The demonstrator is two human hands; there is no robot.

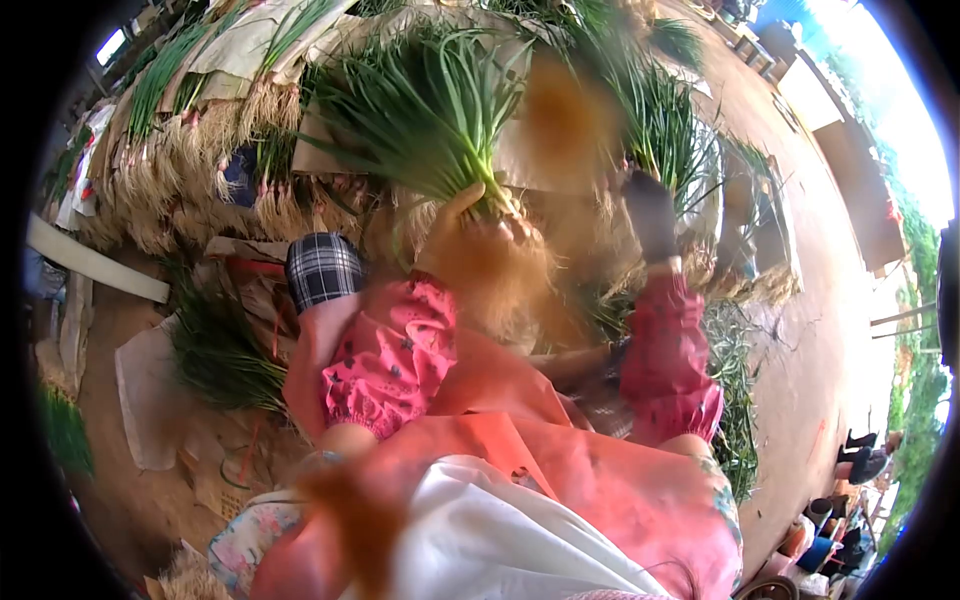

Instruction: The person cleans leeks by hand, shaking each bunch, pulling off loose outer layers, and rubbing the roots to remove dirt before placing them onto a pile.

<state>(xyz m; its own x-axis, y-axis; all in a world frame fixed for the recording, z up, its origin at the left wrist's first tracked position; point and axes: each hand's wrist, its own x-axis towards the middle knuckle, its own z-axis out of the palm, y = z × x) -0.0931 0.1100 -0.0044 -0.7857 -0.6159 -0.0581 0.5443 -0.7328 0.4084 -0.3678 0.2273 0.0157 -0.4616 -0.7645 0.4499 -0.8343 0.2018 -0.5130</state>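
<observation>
My left hand (pixel 452 218) is closed around the lower stalks of a bunch of spring onions (pixel 455 120). Its green leaves fan out up and to the left, and pale roots hang below, partly blurred by a brown smear on the lens. Further right, my right hand (pixel 652 208) looks dark, perhaps gloved, and is blurred. It is beside another heap of spring onions (pixel 665 125); whether its fingers hold any stalks cannot be made out. Both forearms wear pink patterned sleeves.
Rows of rooted spring onions (pixel 215 150) lie over sacking at the back left. More greens (pixel 225 350) rest on the floor at left, near a curved white bar (pixel 95 260). A red-orange apron (pixel 480 400) covers my lap. At far right a person (pixel 868 460) is visible.
</observation>
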